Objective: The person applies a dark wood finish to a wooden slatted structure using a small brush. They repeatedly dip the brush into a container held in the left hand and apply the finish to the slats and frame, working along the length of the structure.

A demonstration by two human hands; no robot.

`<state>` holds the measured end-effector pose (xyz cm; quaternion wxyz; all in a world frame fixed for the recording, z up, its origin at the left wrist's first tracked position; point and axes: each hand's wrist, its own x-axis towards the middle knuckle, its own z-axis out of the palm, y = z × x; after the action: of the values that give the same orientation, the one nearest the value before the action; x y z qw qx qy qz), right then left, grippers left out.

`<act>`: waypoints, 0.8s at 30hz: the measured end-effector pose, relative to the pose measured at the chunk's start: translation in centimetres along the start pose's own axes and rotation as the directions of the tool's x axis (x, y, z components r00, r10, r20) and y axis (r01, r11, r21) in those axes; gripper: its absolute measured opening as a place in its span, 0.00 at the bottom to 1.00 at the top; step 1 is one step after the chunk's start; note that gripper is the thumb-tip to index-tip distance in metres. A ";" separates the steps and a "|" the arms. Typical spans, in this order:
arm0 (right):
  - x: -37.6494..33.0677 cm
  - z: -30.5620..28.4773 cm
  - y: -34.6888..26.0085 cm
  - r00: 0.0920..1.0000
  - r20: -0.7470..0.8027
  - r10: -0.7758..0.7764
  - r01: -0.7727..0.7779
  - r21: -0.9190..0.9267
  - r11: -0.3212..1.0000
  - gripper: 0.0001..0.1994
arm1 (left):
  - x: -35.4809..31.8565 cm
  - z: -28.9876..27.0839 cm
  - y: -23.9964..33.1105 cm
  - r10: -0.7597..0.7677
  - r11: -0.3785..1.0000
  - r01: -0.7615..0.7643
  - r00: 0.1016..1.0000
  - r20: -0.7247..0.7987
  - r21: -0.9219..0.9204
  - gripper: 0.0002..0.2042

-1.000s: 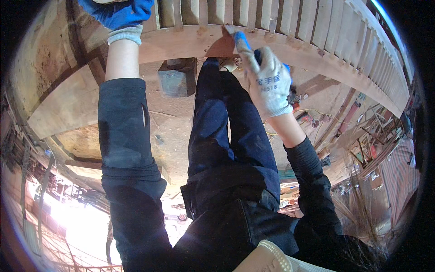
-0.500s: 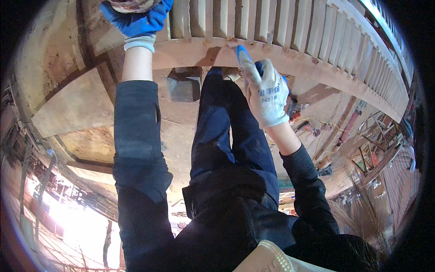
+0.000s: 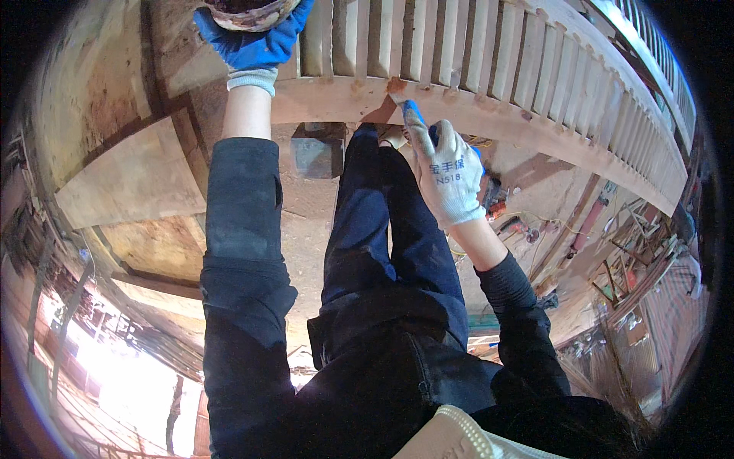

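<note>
My left hand (image 3: 256, 50), in a blue-coated glove, is closed around a round bowl (image 3: 252, 17) with dark brown residue inside; the top of the picture cuts it off. My right hand (image 3: 446, 172), in a white glove with blue fingertips, grips a small scraper (image 3: 396, 99), index finger stretched along it. Only the scraper's thin pale blade shows; most of the tool is hidden by the hand. Its tip meets the near rail of a slatted wooden panel (image 3: 489, 102), beside a wet-looking reddish-brown smear (image 3: 396, 86).
The slatted panel curves across the top to the right. Below its rail stands a grey block (image 3: 319, 151) near my legs. Flat wooden boards (image 3: 134, 172) lie at left. On the floor at right are a power tool (image 3: 516, 226), a cord and scattered wooden frames (image 3: 631, 264).
A reddish-brown smear now shows on the rail at the scraper's tip. My right hand has drawn slightly toward me. The left hand and bowl sit a little further right in view.
</note>
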<state>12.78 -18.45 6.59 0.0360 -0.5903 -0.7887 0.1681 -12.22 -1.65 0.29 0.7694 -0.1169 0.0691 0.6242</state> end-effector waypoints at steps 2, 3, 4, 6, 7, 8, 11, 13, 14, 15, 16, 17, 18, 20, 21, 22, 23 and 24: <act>0.5 -1.2 -0.2 0.999 0.027 0.023 -0.025 0.087 0.996 0.26 | 0.0 0.0 0.1 -0.007 1.000 0.007 1.000 0.006 -0.025 0.46; 1.0 -1.4 -0.3 0.999 0.006 0.033 -0.034 0.081 0.996 0.27 | 0.0 0.0 0.2 -0.007 0.999 0.007 1.000 0.007 -0.036 0.45; 1.6 -1.4 -0.5 0.999 -0.014 0.043 -0.042 0.076 0.996 0.27 | -0.2 0.0 0.3 -0.010 0.999 0.010 1.000 0.008 -0.044 0.44; 2.3 -0.6 -0.1 0.999 -0.033 0.027 -0.028 -0.038 0.999 0.26 | 0.0 0.2 -0.1 -0.023 0.997 0.023 1.000 0.002 -0.069 0.43; 1.8 -0.4 0.0 1.000 -0.008 0.007 -0.008 -0.063 0.998 0.26 | 0.0 0.2 -0.3 -0.045 0.995 0.044 0.999 -0.005 -0.091 0.43; 1.3 -0.2 -0.1 1.000 0.016 -0.017 0.018 -0.082 0.996 0.25 | -0.1 0.1 -0.2 -0.046 0.994 0.047 0.999 0.004 -0.103 0.44; 0.6 -0.8 -0.6 0.999 0.021 -0.032 0.033 -0.048 0.998 0.24 | 0.0 -0.2 0.0 0.006 1.000 -0.005 0.999 0.034 -0.030 0.45; 1.4 -1.6 -0.6 1.000 -0.009 -0.010 0.010 0.018 1.000 0.24 | -0.1 -0.4 0.3 0.023 1.000 -0.023 0.999 0.047 0.000 0.45; 2.0 -1.8 -0.3 0.997 -0.080 -0.019 0.021 0.019 1.000 0.23 | 0.0 -0.3 0.2 0.025 1.000 -0.026 0.998 0.054 0.014 0.45; 2.3 -1.6 -0.1 0.998 -0.061 -0.015 0.015 -0.005 1.000 0.23 | 0.0 -0.3 0.1 -0.004 1.000 0.004 0.998 0.055 0.001 0.45; 2.4 -1.4 0.1 0.999 -0.041 -0.010 0.009 -0.031 0.999 0.23 | 0.1 -0.3 -0.1 -0.032 0.999 0.033 0.998 0.057 -0.013 0.45; 2.5 -1.1 0.1 1.000 -0.022 -0.007 0.006 -0.049 0.999 0.23 | 0.1 -0.2 0.0 -0.058 0.998 0.059 0.997 0.058 -0.020 0.45; 2.0 -1.0 -0.1 0.999 0.016 -0.029 0.030 -0.066 0.997 0.24 | 0.0 -0.2 0.0 -0.058 0.998 0.060 0.997 0.056 -0.024 0.45; 0.8 -1.1 -0.4 0.996 0.047 -0.074 0.075 -0.035 0.997 0.24 | -0.2 -0.2 0.0 -0.056 0.998 0.057 0.997 0.052 -0.034 0.44; 0.5 -1.2 -0.4 0.993 0.063 -0.098 0.099 -0.019 0.995 0.24 | -0.2 -0.2 0.0 -0.042 0.999 0.044 0.997 0.059 -0.032 0.44; 0.6 -1.5 -0.2 0.995 0.085 -0.057 0.058 -0.006 0.998 0.25 | -0.2 -0.1 0.1 -0.029 0.999 0.031 0.997 0.065 -0.030 0.44; 0.9 -1.7 0.1 0.998 0.042 -0.040 0.040 -0.005 0.999 0.25 | -0.1 -0.2 0.1 -0.019 0.999 0.022 0.997 0.073 -0.029 0.44; 1.4 -1.6 0.5 1.000 -0.002 -0.022 0.022 -0.003 1.000 0.26 | -0.1 -0.2 0.1 -0.001 1.000 0.002 0.998 0.070 -0.016 0.44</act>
<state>13.24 -16.68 7.76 0.0378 -0.5817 -0.7954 0.1660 -12.31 -1.73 0.12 0.7710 -0.1014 0.0371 0.6277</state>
